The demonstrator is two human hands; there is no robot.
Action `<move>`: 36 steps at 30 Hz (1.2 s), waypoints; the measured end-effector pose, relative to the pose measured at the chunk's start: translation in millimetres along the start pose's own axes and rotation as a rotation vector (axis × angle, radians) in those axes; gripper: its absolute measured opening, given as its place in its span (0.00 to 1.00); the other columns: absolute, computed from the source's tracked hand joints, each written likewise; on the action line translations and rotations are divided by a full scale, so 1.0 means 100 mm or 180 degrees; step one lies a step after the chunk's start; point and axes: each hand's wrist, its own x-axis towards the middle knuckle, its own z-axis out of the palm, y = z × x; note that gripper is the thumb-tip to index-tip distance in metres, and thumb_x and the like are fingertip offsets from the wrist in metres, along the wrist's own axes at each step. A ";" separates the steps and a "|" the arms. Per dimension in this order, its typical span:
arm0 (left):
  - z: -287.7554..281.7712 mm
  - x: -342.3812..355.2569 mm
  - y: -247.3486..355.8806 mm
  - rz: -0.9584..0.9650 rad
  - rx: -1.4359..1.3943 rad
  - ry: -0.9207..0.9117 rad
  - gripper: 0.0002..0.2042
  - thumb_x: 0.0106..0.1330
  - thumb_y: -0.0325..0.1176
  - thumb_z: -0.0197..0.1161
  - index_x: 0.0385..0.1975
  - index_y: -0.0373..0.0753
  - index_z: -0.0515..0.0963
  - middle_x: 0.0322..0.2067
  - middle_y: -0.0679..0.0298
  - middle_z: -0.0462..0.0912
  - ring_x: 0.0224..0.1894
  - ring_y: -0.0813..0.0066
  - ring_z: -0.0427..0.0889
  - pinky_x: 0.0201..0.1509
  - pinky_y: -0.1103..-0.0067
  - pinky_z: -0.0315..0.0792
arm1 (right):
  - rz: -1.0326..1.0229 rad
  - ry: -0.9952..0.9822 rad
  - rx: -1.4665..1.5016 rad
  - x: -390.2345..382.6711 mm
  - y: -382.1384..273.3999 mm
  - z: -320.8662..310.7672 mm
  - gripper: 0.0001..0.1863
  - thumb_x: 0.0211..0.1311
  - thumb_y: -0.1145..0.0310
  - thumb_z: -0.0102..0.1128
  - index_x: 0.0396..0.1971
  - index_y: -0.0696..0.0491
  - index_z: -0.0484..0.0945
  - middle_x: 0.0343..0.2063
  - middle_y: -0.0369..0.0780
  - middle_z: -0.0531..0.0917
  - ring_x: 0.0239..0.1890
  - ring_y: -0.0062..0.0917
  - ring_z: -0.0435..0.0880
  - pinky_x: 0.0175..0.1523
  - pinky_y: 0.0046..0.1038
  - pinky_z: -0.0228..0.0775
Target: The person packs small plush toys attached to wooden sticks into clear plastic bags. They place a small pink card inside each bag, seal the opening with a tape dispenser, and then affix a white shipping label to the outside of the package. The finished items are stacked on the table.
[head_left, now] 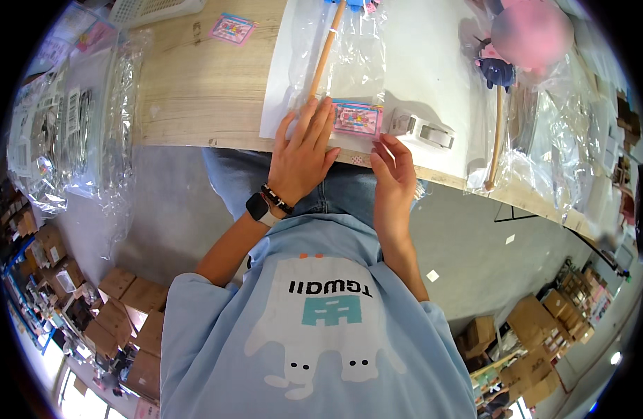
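My left hand [300, 150] lies flat, fingers slightly apart, on the lower end of a clear plastic bag [360, 63] holding a long wooden stick [325, 52] with a blue plush piece at the top. A pink, blue-edged card packet [358, 119] lies just right of my fingertips. My right hand [393, 171] is loosely curled with fingers apart beside that packet's lower right corner; I see nothing held in it. The bag rests on a white sheet [279, 63], and a white, cutter-like device with a metal part [423, 129] sits to the right.
The wooden table [182, 84] also bears bagged packages [70, 133] at left, a white basket [154, 10], another pink card [231, 28], and plush-topped sticks [496, 70] in plastic at right. Cardboard boxes [133, 293] stand on the floor on both sides.
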 end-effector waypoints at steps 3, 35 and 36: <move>0.01 -0.01 0.00 0.0004 -0.0027 0.0038 0.34 0.72 0.45 0.65 0.76 0.39 0.70 0.81 0.65 0.64 0.83 0.66 0.58 0.80 0.57 0.55 | 0.0110 0.0107 0.0087 0.07 0.07 0.00 0.22 0.76 0.78 0.60 0.66 0.62 0.69 0.67 0.47 0.75 0.70 0.31 0.76 0.71 0.32 0.71; 0.00 -0.02 -0.03 0.0033 -0.0107 0.0041 0.33 0.75 0.46 0.61 0.76 0.38 0.69 0.81 0.64 0.64 0.83 0.65 0.58 0.80 0.58 0.55 | 0.0379 0.0419 -0.0072 0.42 0.12 0.24 0.13 0.72 0.70 0.71 0.48 0.64 0.86 0.36 0.38 0.90 0.34 0.17 0.85 0.40 0.24 0.82; 0.00 -0.02 -0.03 0.0035 -0.0112 0.0048 0.33 0.75 0.47 0.61 0.77 0.38 0.69 0.81 0.64 0.64 0.83 0.65 0.58 0.80 0.58 0.55 | 0.0384 0.0480 -0.0020 0.43 0.13 0.25 0.12 0.72 0.70 0.71 0.47 0.64 0.86 0.35 0.38 0.89 0.34 0.16 0.84 0.39 0.24 0.82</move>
